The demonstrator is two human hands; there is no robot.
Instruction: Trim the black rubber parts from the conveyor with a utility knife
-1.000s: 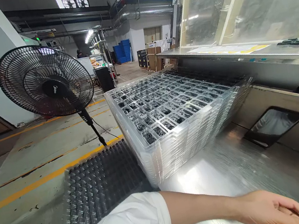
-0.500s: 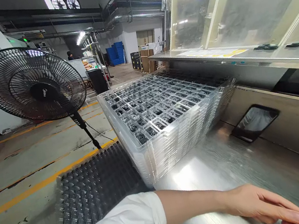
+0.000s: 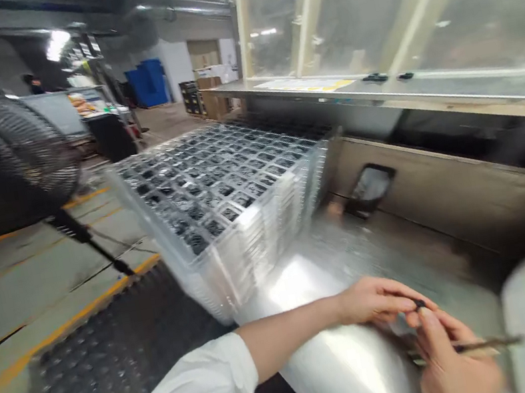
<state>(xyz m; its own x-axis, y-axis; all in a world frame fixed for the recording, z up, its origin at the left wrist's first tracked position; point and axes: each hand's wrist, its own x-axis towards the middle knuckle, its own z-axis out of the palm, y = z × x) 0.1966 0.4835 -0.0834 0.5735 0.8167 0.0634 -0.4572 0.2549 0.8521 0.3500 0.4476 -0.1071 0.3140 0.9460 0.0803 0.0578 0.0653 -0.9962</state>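
Nearby, a stack of clear plastic trays [image 3: 232, 256] sits on the steel counter [image 3: 344, 372]. Just beside it, the left hand [image 3: 375, 302] pinches a tiny black part [image 3: 419, 304], and the right hand [image 3: 450, 367] grips a thin dark rod [image 3: 472, 346]. Fumbling could drop the part.

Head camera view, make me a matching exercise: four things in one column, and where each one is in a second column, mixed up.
Things:
1. stack of clear plastic trays
2. pedestal fan
3. blue crates
4. thin dark rod

Places:
A. held in the right hand
B. far off in the background
C. on the steel counter
D. at the left edge of the view

Right pairs: 1-C, 2-D, 3-B, 4-A.
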